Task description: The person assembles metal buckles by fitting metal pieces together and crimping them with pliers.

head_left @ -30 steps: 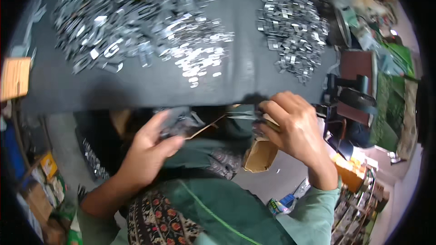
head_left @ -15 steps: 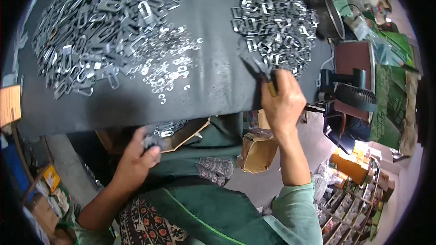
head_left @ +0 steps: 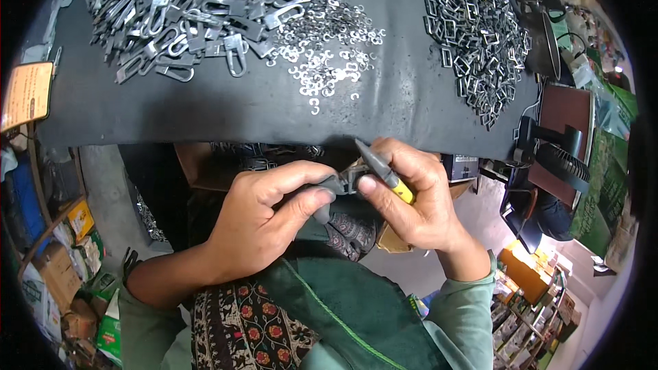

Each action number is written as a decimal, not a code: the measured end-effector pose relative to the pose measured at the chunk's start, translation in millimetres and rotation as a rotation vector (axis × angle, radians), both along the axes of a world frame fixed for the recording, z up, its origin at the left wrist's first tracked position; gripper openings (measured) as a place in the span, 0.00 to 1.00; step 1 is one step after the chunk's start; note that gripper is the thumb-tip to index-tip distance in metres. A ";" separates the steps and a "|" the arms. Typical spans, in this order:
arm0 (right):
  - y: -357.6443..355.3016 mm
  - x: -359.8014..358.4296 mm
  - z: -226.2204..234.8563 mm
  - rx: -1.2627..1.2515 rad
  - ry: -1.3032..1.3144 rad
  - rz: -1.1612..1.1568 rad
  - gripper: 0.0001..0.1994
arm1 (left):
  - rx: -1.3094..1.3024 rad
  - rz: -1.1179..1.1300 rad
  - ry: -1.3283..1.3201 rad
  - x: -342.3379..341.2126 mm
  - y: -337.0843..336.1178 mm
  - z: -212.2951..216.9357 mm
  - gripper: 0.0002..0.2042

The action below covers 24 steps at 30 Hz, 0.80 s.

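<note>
a small metal piece (head_left: 351, 179) near the black table (head_left: 240, 116)
your left hand (head_left: 264, 223) pinches it — your right hand (head_left: 421, 202) is closed around yellow-handled pliers (head_left: 384, 172)

Rings (head_left: 322, 31) lie between clips (head_left: 199, 17) and loops (head_left: 483, 48) on the table (head_left: 404, 89)

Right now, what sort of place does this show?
Probably a small metalwork workshop: heaps of grey looped metal clips and dark rectangular metal links lie on a black worktop, and the right hand holds a pointed, yellow-handled tool.
</note>
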State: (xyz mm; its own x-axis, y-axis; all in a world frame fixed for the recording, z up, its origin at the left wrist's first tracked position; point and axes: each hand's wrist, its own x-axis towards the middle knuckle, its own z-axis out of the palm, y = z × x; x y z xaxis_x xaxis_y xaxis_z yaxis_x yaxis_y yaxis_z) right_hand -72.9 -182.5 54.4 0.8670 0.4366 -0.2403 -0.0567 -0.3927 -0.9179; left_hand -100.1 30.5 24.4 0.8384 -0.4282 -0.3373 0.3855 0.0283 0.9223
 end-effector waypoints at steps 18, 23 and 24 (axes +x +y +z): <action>9.5 -8.0 -2.5 -0.149 -0.224 0.250 0.07 | 0.116 -0.449 -0.028 27.2 28.1 2.8 0.10; -7.8 27.0 24.2 -0.791 -0.553 0.100 0.17 | -0.017 -0.332 0.146 12.4 38.4 -10.6 0.14; -11.6 30.8 22.2 -0.973 -0.647 0.092 0.17 | -0.062 -0.290 0.247 9.7 39.1 -13.0 0.14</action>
